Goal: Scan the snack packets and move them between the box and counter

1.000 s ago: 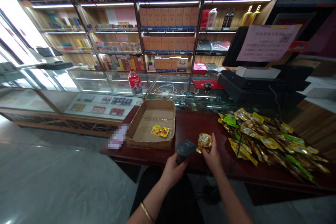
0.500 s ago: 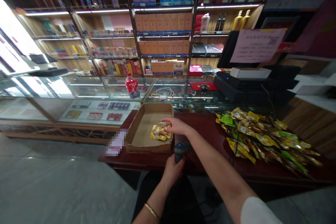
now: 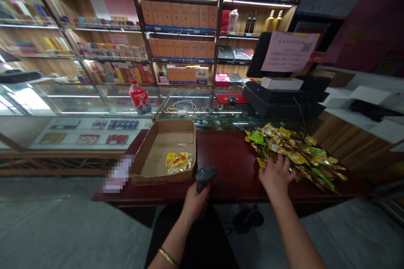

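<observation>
My left hand [image 3: 195, 202] is wrapped round the handle of a dark barcode scanner [image 3: 205, 175], held at the table's front edge. Over the near left side of a heap of gold, yellow and green snack packets [image 3: 295, 145], my right hand [image 3: 275, 176] has its fingers spread; whether they touch a packet is hard to tell. To the left stands an open cardboard box [image 3: 164, 134]. Inside it, towards its near right corner, lie a yellow packet [image 3: 177, 158] and some gold wrapping beside it.
The dark red table [image 3: 227, 155] meets a glass display counter [image 3: 205, 119] at the back. A red-labelled bottle [image 3: 139, 98] and a white cable [image 3: 184, 106] rest on the glass. A monitor with a pink notice [image 3: 285, 52] stands back right. A blurred-out slip [image 3: 118, 175] lies left of the box.
My right hand has let go of a packet in the box and moved right to the heap. A yellow packet now shows in the box. The whole view has shifted to the right.
</observation>
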Demonstrator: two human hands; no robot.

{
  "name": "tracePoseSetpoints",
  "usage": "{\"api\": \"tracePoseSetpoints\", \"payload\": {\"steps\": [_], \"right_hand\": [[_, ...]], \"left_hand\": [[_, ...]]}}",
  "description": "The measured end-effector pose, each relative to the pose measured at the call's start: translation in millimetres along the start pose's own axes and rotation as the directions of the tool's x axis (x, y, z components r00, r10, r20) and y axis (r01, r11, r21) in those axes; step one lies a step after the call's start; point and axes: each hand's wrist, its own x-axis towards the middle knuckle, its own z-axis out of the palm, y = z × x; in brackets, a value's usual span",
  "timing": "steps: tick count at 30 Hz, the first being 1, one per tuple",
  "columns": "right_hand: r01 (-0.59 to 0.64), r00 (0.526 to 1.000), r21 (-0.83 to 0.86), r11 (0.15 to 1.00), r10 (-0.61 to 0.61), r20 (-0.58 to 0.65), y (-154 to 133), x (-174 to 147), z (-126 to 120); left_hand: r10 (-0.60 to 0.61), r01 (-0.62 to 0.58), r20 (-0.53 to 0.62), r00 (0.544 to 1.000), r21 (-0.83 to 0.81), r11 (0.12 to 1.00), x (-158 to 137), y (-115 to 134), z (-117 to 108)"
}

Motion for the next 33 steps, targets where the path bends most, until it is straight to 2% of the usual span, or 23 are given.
{"api": "tracePoseSetpoints", "payload": {"steps": [3,5,7,12,16,20,23,26,28,31,33], "right_hand": [[-0.015,0.992,-0.23,0.973,-0.014,-0.123,42,-12,0],[-0.004,0.991,-0.311,0.95,-0.038,-0.13,61,-15,5],[0.001,0.993,-0.318,0.948,-0.039,-0.114,72,-16,9],[0.027,0.995,-0.366,0.93,-0.061,-0.08,76,-20,12],[0.116,0.989,-0.436,0.892,-0.147,-0.037,73,-27,12],[0.153,0.963,-0.384,0.911,-0.224,-0.149,76,-32,13],[0.16,0.942,-0.298,0.941,-0.235,-0.238,81,-32,7],[0.077,0.945,-0.192,0.978,-0.133,-0.3,80,-30,-13],[-0.074,0.95,-0.071,0.995,0.049,-0.308,79,-28,-29],[-0.329,0.893,0.121,0.937,0.35,-0.285,77,-24,-45],[-0.393,0.869,0.211,0.895,0.437,-0.234,79,-19,-43]], "left_hand": [[-0.006,0.006,-0.002,1.0,0.002,1.0,0,1,0],[-0.007,0.007,-0.001,1.0,-0.007,1.0,0,2,0],[-0.009,0.01,0.01,1.0,-0.024,1.0,0,4,-1],[-0.011,0.012,0.028,1.0,-0.039,0.999,0,7,-2],[-0.016,0.016,0.008,1.0,-0.035,0.999,-1,7,-2],[-0.021,0.021,0.013,1.0,-0.056,0.998,-2,7,-1],[-0.003,0.004,0.019,1.0,-0.053,0.999,-3,7,-1],[-0.004,0.005,0.018,1.0,-0.041,0.999,-3,7,-1],[-0.009,0.01,0.011,1.0,-0.031,0.999,-3,7,0],[-0.005,0.005,0.008,1.0,-0.011,1.0,-3,8,0],[0.005,-0.005,0.01,1.0,0.001,1.0,-4,9,0]]}}
